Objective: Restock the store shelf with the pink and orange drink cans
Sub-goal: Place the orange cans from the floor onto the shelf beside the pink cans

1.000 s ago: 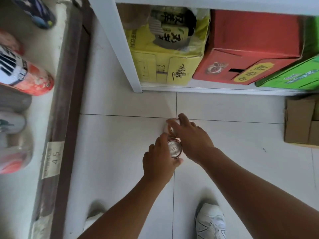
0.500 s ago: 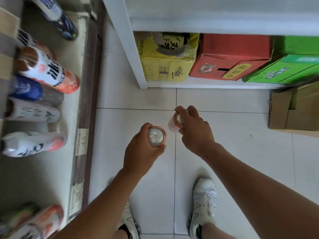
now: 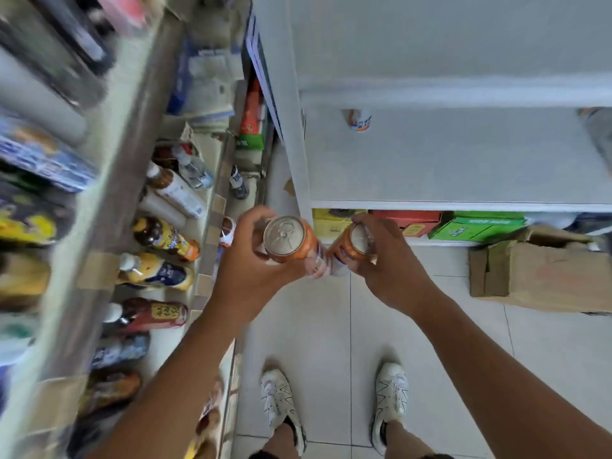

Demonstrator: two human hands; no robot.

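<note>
Both hands are being held higher than half a second ago, and the two cans have come up with them from low over the floor.

The left hand (image 3: 251, 279) is gripping an orange can (image 3: 291, 240), with fingers and thumb curled closely round its side. The silver top with the pull tab is facing up toward the person's head. The right hand (image 3: 387, 270) is holding a second orange can (image 3: 346, 245) from above, and its fingers are bending over the rim. This can is leaning, with its lower end pointing toward the first one. The lower ends are coming very near each other, but they are blurred, so I cannot tell if they are touching.

Both cans are hanging in the air in front of the lower edge of the white shelf (image 3: 463, 160). On the shelf board above them, one small orange and white can (image 3: 360, 120) is standing alone near the back left corner.

Under that board, a yellow carton (image 3: 328, 223), a red carton (image 3: 407, 220) and a green carton (image 3: 477, 226) are sitting side by side. A brown cardboard box (image 3: 536, 270) is lying on the tiled floor (image 3: 298, 326) to the right. To the left, rows of drink bottles (image 3: 165, 240) are filling another rack. The person's white shoes (image 3: 276, 402) are standing on the tiles below.
</note>
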